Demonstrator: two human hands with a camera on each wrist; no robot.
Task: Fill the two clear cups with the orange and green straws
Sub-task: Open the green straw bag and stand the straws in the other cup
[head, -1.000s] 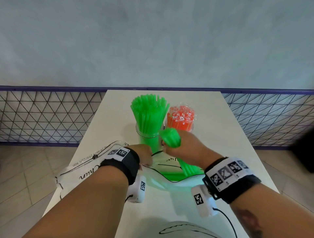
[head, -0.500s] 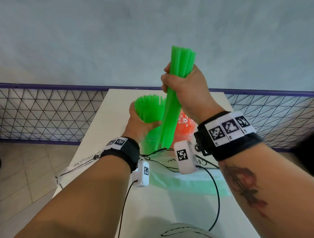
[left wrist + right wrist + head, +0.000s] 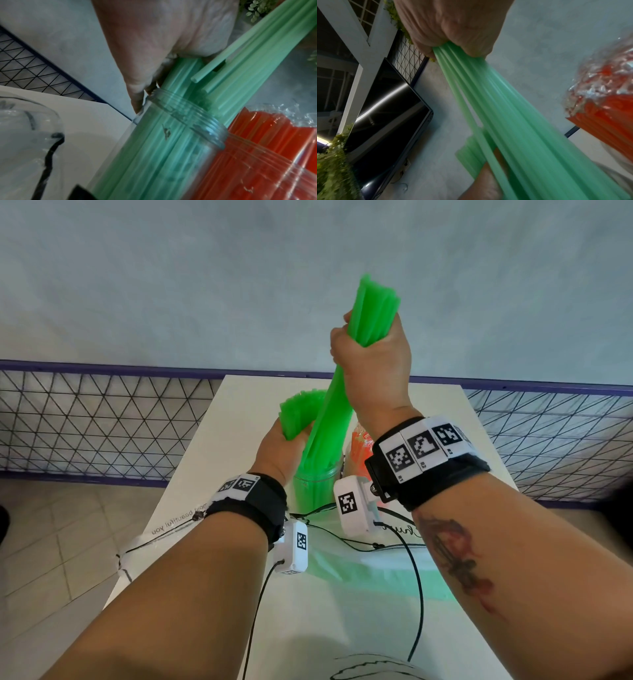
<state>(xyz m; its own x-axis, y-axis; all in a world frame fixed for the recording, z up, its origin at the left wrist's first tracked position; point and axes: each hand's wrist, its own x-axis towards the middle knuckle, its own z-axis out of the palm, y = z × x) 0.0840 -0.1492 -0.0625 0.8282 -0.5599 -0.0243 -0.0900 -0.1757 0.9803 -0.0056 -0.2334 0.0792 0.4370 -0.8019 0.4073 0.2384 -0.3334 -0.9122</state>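
Item: bundle of long green plastic straws (image 3: 337, 402), fisted in my right hand (image 3: 373, 361), long axis tilted, lower ends entering the clear plastic cup (image 3: 313, 484) below. My left hand (image 3: 279, 451) grips the cup's standing green straws (image 3: 299, 412) aside.

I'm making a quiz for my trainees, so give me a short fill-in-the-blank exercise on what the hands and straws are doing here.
1. The right hand grips a bundle of ____ straws.
2. The left hand pushes aside the straws already in the clear ____.
3. The orange straws are still wrapped in clear ____.

Missing words: green; cup; plastic
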